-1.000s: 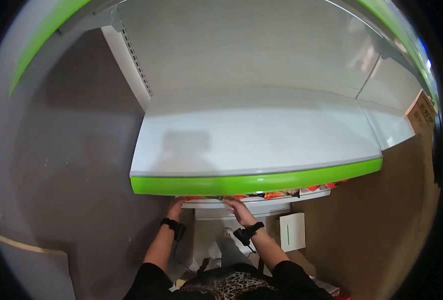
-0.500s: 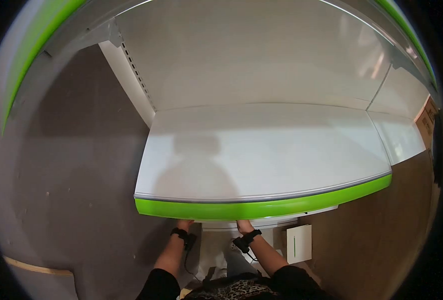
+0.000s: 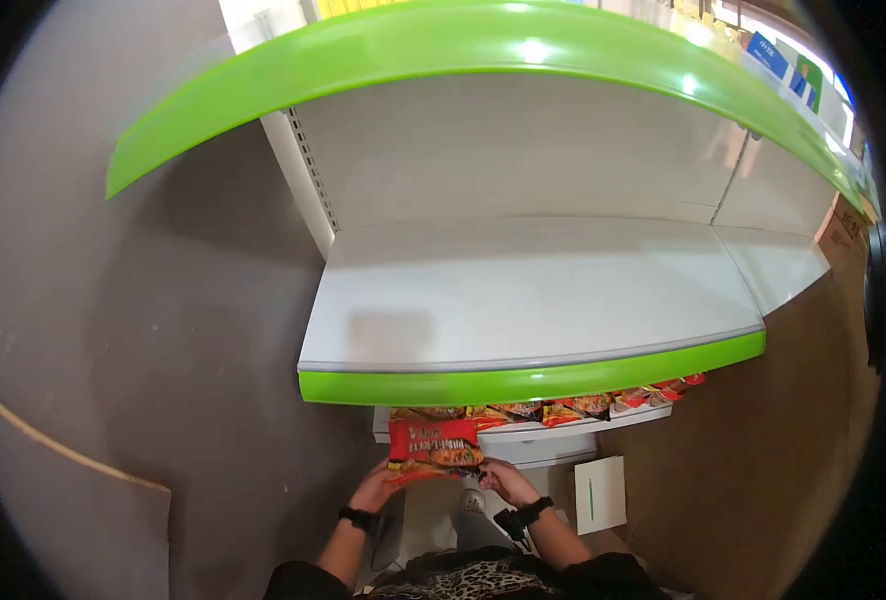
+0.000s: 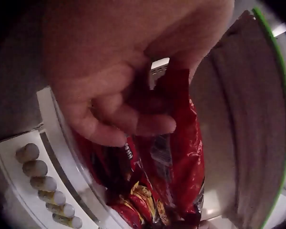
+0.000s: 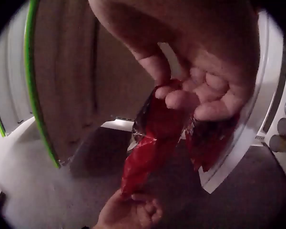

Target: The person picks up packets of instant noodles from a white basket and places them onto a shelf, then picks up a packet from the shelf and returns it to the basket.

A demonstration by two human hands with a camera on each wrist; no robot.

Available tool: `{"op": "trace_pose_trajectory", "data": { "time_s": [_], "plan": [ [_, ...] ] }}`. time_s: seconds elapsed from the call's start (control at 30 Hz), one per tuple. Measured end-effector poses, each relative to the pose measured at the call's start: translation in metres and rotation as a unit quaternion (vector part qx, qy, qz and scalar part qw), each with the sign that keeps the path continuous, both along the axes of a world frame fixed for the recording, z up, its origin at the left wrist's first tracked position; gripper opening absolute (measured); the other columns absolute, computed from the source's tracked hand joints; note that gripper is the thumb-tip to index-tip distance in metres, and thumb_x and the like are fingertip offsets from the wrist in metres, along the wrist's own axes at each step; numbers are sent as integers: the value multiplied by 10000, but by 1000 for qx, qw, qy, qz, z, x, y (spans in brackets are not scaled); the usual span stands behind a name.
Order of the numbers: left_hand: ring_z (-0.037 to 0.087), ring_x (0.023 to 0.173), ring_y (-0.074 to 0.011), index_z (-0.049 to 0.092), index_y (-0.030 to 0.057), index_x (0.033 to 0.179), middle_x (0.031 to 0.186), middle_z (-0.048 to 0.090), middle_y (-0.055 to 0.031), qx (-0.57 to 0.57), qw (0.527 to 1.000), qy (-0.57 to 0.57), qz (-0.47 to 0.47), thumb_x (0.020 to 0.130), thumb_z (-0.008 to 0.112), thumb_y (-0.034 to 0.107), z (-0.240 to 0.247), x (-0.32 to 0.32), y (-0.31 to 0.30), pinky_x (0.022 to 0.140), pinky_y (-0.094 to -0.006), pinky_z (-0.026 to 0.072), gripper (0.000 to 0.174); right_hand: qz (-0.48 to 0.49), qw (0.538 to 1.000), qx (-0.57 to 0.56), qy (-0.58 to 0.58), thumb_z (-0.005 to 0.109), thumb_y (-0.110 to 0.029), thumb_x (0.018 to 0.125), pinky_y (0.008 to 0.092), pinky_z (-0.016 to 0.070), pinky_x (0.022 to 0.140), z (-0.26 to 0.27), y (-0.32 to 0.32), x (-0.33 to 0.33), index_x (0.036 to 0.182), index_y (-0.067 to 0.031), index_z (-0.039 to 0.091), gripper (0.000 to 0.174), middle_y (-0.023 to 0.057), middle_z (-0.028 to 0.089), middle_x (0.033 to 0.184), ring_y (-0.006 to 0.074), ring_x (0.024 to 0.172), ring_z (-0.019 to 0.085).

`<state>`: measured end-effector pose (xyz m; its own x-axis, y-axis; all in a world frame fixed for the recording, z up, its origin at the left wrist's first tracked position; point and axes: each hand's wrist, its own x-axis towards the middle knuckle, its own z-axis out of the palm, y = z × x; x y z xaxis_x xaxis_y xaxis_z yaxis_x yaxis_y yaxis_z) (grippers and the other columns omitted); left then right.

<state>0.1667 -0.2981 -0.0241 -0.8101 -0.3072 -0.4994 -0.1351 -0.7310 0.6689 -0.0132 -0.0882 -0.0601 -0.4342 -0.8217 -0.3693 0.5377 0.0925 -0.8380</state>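
Note:
Both hands hold a red instant noodle pack (image 3: 433, 443) with a picture of food on it, in front of the lower shelf. The left hand (image 3: 372, 490) grips its left end; in the left wrist view its fingers curl at the red wrapper (image 4: 188, 157). At the other end, the right hand (image 3: 510, 483) pinches the wrapper's edge between thumb and fingers, as the right wrist view shows. Just beyond the held pack, similar red packs (image 3: 576, 408) lie in a row on the lower shelf (image 3: 523, 433), partly hidden under the shelf above.
A wide white shelf (image 3: 533, 290) with a green front edge (image 3: 533, 384) juts out over the lower one. Higher up runs another green-edged shelf (image 3: 413, 45). On the floor at right stands a white panel with a green line (image 3: 600, 495). Brown cardboard (image 3: 843, 228) shows at far right.
Both hands were reaching under the green-edged shelf, half hidden there. They have come back out toward the body with the red noodle pack between them. The head view has tilted.

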Motion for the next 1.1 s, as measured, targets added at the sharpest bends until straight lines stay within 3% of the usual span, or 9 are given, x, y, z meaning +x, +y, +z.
{"op": "trace_pose_trajectory", "data": {
  "time_s": [0.03,0.2,0.37,0.57,0.7,0.83,1.1],
  "plan": [
    [463,1078,-203,315,62,1266,1192,457,-102,-11,1000,13,-15,796,476,81,10,9,12,920,-339,370,496,-21,994,12,-102,498,-105,807,234,451,619,14,10,8,915,5,532,158,31,543,764,116,647,532],
    [462,1077,-197,308,23,1266,1175,470,-99,8,999,44,-11,809,445,42,23,48,54,926,-331,361,477,-11,997,37,-66,500,-82,802,224,452,646,57,57,52,1033,33,516,258,47,570,889,100,710,547],
    [466,1070,-178,322,2,1262,1158,487,-84,-30,993,83,-78,812,440,16,57,69,79,916,-310,364,466,-97,988,19,-117,500,-59,789,212,420,684,80,100,102,1056,15,511,277,44,568,977,93,801,526],
    [458,1043,-128,363,-24,1238,1149,490,-62,-116,977,87,-154,791,490,6,84,95,110,904,-263,344,466,-153,985,-35,-75,483,-68,803,201,377,707,101,150,165,1074,-8,504,278,26,550,995,87,851,501],
    [468,1035,-138,374,-27,1224,1137,497,-70,-106,967,116,-199,790,471,-6,82,103,140,900,-268,351,445,-203,979,9,-16,482,-80,808,207,377,721,89,190,195,1090,-19,493,288,8,546,997,83,871,495],
    [476,1036,-148,355,-26,1235,1136,498,-78,-70,952,123,-272,790,457,-11,80,92,173,896,-274,355,457,-293,956,13,-7,483,-85,809,222,379,750,114,227,231,1102,-26,487,299,8,544,1021,83,900,485],
    [470,1047,-153,327,-25,1255,1153,486,-87,-28,893,108,-437,786,452,-22,97,58,261,902,-282,351,485,-463,886,30,-12,498,-54,795,212,368,784,115,313,298,1116,-16,474,324,14,538,1039,86,929,475]
  ]
}}
